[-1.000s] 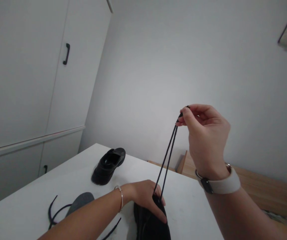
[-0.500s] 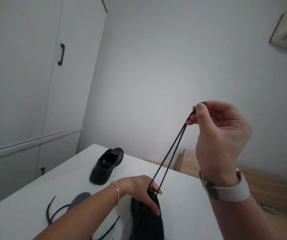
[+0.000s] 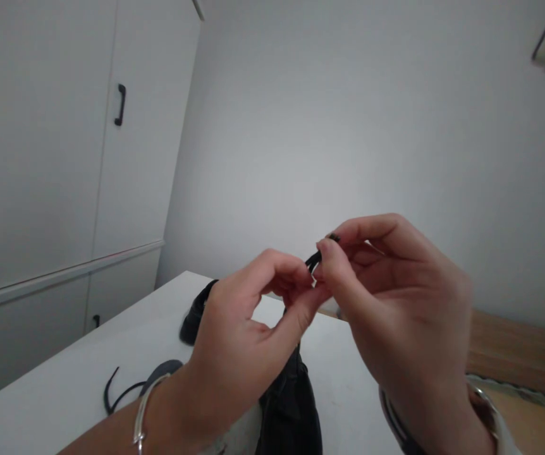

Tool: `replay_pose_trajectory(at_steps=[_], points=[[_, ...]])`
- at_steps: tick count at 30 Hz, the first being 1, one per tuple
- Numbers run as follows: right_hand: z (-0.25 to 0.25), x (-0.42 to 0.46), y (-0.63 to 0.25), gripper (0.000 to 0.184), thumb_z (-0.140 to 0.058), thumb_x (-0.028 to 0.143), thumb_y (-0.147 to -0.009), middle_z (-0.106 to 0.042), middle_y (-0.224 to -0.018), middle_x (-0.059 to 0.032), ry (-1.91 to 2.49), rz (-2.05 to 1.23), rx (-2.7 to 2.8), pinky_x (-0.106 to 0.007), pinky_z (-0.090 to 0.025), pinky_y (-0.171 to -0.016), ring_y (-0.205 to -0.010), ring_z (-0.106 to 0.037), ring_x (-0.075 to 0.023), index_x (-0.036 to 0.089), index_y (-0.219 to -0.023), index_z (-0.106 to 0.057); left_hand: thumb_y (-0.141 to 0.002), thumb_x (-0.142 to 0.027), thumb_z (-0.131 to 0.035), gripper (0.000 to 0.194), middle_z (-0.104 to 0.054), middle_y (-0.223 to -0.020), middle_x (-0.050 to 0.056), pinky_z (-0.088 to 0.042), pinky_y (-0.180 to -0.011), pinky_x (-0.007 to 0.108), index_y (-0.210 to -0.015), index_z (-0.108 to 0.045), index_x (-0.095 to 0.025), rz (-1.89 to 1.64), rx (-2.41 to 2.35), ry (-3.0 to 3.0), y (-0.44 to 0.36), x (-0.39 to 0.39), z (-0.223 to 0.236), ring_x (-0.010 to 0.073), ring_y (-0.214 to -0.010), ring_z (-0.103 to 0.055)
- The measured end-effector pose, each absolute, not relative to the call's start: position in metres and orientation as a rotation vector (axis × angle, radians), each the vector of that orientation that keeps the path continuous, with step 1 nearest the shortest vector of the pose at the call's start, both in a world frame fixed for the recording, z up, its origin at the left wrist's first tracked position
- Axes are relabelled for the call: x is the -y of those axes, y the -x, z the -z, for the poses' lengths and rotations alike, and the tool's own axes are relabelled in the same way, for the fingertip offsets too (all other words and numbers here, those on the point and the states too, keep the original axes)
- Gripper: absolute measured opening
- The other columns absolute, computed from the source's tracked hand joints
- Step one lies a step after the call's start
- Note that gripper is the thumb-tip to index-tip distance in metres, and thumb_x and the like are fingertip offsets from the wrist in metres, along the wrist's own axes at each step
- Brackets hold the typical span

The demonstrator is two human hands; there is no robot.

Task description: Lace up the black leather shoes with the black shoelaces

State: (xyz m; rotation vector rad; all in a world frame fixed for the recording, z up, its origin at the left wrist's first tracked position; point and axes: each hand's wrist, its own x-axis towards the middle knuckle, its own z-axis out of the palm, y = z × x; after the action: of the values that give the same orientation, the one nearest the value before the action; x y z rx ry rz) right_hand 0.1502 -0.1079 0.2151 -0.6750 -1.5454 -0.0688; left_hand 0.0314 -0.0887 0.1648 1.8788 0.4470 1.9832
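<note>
Both my hands meet above a black shoe (image 3: pixel 291 411) on the white table. My right hand (image 3: pixel 396 291) pinches the ends of a black shoelace (image 3: pixel 313 260) between thumb and forefinger. Just below, my left hand (image 3: pixel 253 322) is closed on the same lace, its fingertips touching those of the right. The lace runs down behind my left hand to the shoe, largely hidden by it.
A second black shoe (image 3: pixel 195 316) lies farther back on the white table (image 3: pixel 87 366), partly behind my left hand. A loose black lace (image 3: pixel 109 395) and a dark grey piece (image 3: pixel 161 373) lie at the left. A white cabinet (image 3: pixel 64 158) stands beside the table.
My left hand has left the shoe and risen to the lace, now gripping it near the ends. My right hand has come lower and a little left, still pinching the lace.
</note>
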Motion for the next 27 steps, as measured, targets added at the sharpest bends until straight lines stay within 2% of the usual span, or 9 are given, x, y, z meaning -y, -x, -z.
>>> replay_pose_trajectory(at_steps=[4, 7, 12, 16, 20, 23, 25, 27], points=[[-0.211, 0.119, -0.148, 0.015, -0.069, 0.010, -0.083, -0.068, -0.072, 0.0058, 0.680, 0.122, 1.582, -0.023, -0.054, -0.054, -0.060, -0.065, -0.0103, 0.024, -0.081, -0.065, -0.092, -0.022, -0.074, 0.005, -0.074, -0.088, -0.004, -0.055, -0.075, 0.022, -0.094, -0.071, -0.024, -2.015, -0.463, -1.884, -0.027, 0.088, -0.165, 0.0126, -0.078, -0.069], [-0.210, 0.122, -0.149, 0.016, -0.069, 0.009, -0.084, -0.067, -0.075, 0.0053, 0.681, 0.165, 1.615, -0.026, -0.053, -0.059, -0.066, -0.065, -0.0120, 0.025, -0.083, -0.067, -0.093, -0.021, -0.073, 0.006, -0.076, -0.094, -0.003, -0.055, -0.078, 0.023, -0.098, -0.074, -0.025, -2.042, -0.467, -1.926, -0.025, 0.089, -0.166, 0.0141, -0.081, -0.070], [-0.204, 0.124, -0.145, 0.020, -0.069, 0.006, -0.083, -0.066, -0.078, 0.0043, 0.650, 0.208, 1.630, -0.029, -0.048, -0.064, -0.074, -0.061, -0.0144, 0.026, -0.085, -0.068, -0.091, -0.022, -0.076, 0.004, -0.077, -0.085, -0.004, -0.056, -0.076, 0.023, -0.093, -0.075, -0.025, -1.977, -0.412, -1.823, -0.025, 0.090, -0.166, 0.0146, -0.077, -0.070], [-0.200, 0.124, -0.140, 0.018, -0.066, 0.008, -0.081, -0.065, -0.078, 0.0032, 0.681, 0.148, 1.579, -0.031, -0.048, -0.067, -0.075, -0.060, -0.0161, 0.027, -0.082, -0.066, -0.088, -0.018, -0.075, 0.009, -0.075, -0.079, -0.005, -0.056, -0.071, 0.021, -0.083, -0.074, -0.024, -1.855, -0.322, -1.708, -0.026, 0.091, -0.167, 0.0134, -0.074, -0.070], [-0.205, 0.120, -0.144, 0.013, -0.062, 0.015, -0.081, -0.066, -0.080, 0.0004, 0.649, -0.159, 1.406, -0.030, -0.051, -0.067, -0.077, -0.063, -0.0175, 0.026, -0.075, -0.065, -0.085, -0.018, -0.077, 0.010, -0.072, -0.073, -0.003, -0.054, -0.066, 0.022, -0.078, -0.071, -0.022, -1.788, -0.359, -1.702, -0.026, 0.092, -0.167, 0.0144, -0.070, -0.067], [-0.215, 0.112, -0.162, 0.012, -0.065, 0.018, -0.083, -0.061, -0.079, -0.0001, 0.506, -0.445, 1.197, -0.028, -0.056, -0.073, -0.077, -0.064, -0.0150, 0.023, -0.072, -0.064, -0.088, -0.020, -0.073, 0.009, -0.075, -0.079, 0.000, -0.055, -0.072, 0.025, -0.082, -0.068, -0.021, -1.728, -0.321, -1.638, -0.021, 0.085, -0.170, 0.0161, -0.075, -0.069], [-0.217, 0.104, -0.185, 0.013, -0.074, 0.022, -0.081, -0.057, -0.078, 0.0023, 0.442, -0.553, 1.073, -0.022, -0.054, -0.062, -0.064, -0.057, -0.0101, 0.022, -0.073, -0.063, -0.091, -0.022, -0.071, 0.006, -0.077, -0.085, 0.002, -0.056, -0.077, 0.027, -0.088, -0.066, -0.021, -1.710, -0.222, -1.525, -0.015, 0.073, -0.172, 0.0167, -0.081, -0.071], [-0.211, 0.093, -0.215, 0.019, -0.081, 0.022, -0.076, -0.055, -0.077, 0.0047, 0.468, -0.549, 1.023, -0.015, -0.035, -0.040, -0.049, -0.042, -0.0054, 0.022, -0.078, -0.062, -0.089, -0.025, -0.073, 0.009, -0.075, -0.086, 0.002, -0.056, -0.075, 0.026, -0.091, -0.065, -0.020, -1.729, -0.206, -1.392, -0.006, 0.054, -0.172, 0.0159, -0.079, -0.069]])
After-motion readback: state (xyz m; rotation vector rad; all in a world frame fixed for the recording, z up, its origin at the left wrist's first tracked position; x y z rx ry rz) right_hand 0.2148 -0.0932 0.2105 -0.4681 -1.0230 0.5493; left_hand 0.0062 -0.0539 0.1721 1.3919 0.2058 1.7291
